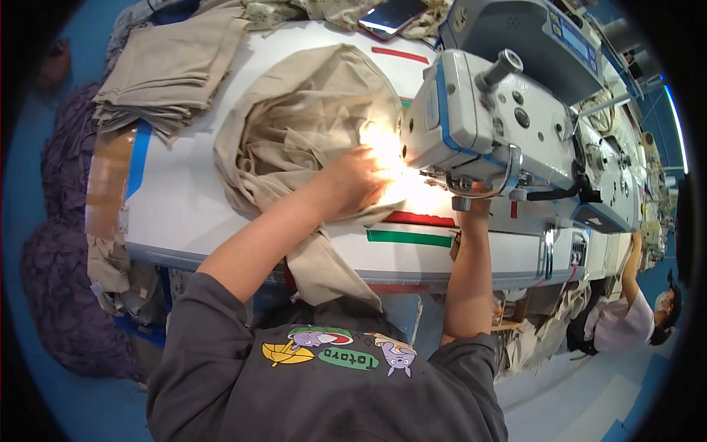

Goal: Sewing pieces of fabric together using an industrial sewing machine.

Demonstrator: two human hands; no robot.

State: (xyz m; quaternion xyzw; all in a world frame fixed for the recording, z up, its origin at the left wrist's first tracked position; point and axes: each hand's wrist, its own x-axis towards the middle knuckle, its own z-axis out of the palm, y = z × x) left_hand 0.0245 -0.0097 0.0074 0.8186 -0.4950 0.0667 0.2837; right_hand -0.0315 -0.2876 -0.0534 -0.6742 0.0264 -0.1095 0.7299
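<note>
A large piece of beige cloth point(287, 125) lies bunched in loose folds on the white sewing table, one end hanging over the front edge towards my lap. My left hand point(357, 183) is closed on the cloth, just left of the needle area of a white and blue sewing machine point(471, 110). Strong lamp glare washes out its fingertips and the cloth beside them. My right hand point(473, 210) reaches in under the machine head from the front. The machine covers its fingers, so what they touch cannot be seen.
Folded beige pieces point(169, 66) are stacked at the back left. A phone point(390, 18) lies on patterned cloth at the back, near a grey control box point(537, 44). Purple fabric point(74, 295) is heaped at the left. Another person point(626, 317) works at the far right.
</note>
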